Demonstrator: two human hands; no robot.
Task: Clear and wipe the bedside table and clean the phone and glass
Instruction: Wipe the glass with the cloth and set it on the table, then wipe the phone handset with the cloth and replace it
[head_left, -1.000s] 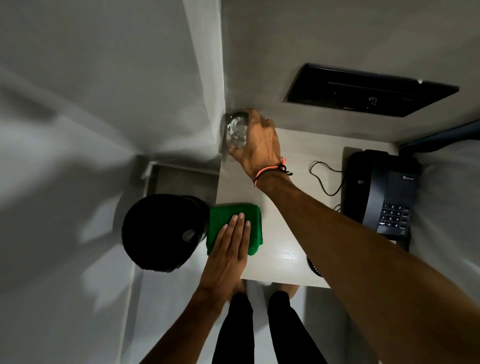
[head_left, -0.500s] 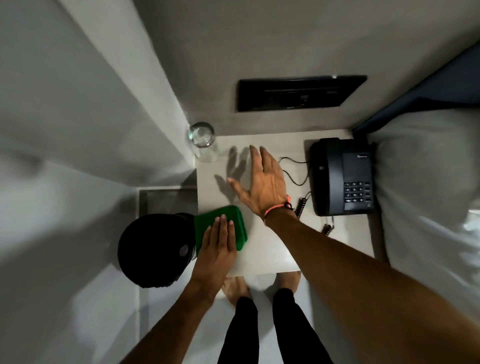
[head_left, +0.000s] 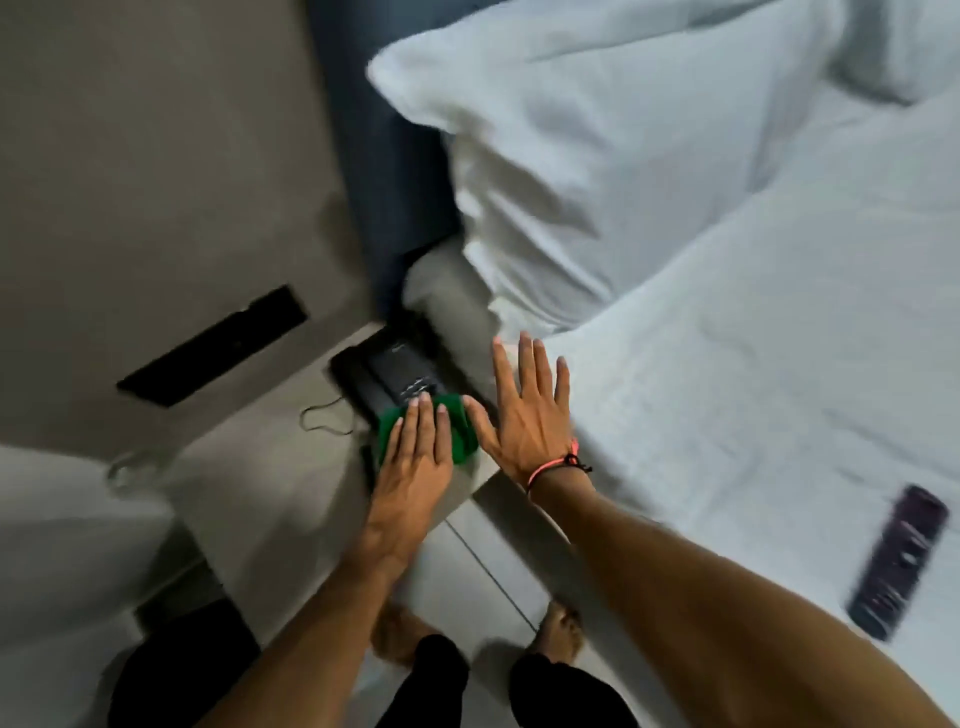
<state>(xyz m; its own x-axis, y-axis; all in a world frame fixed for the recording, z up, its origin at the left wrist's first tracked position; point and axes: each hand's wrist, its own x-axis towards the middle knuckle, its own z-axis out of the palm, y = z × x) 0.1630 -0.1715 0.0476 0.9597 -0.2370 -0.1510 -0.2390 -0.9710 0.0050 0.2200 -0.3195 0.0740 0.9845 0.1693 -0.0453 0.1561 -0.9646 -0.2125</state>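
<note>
My left hand lies flat, fingers together, pressing a green cloth on the pale bedside table at the front edge of the black phone. My right hand hovers beside it with fingers spread and nothing in it, over the gap between table and bed. A blurred clear glass stands at the table's far left corner. The phone's thin black cord curls on the tabletop.
A white bed with a pillow fills the right side. A dark remote control lies on the bedding. A black wall panel sits above the table. A black round bin is low left. My bare feet stand on the tiled floor.
The view has swung right toward the bed. My left hand slid the green cloth across the table to the phone. My right hand left the glass and moved toward the bed edge.
</note>
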